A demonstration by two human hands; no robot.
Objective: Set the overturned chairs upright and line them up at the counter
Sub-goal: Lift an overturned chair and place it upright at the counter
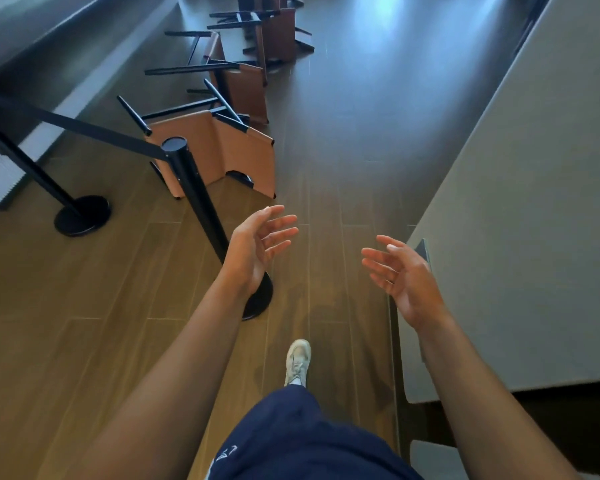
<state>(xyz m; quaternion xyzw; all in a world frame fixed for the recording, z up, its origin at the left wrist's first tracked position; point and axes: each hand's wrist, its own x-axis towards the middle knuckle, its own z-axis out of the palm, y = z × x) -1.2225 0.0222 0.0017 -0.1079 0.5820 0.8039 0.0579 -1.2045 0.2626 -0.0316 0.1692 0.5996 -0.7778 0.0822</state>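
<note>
Several brown leather chairs with black metal legs lie overturned in a row on the wooden floor. The nearest chair lies with its legs pointing up and left. A second chair lies behind it, and a third chair farther back. The grey counter runs along the right side. My left hand is held out with fingers spread, holding nothing, just short of the nearest chair. My right hand is also spread and empty, close to the counter's edge.
A black barrier post with a belt stands between me and the nearest chair, its round base under my left wrist. A second post base sits at the left. My shoe is on the floor between the posts and the counter.
</note>
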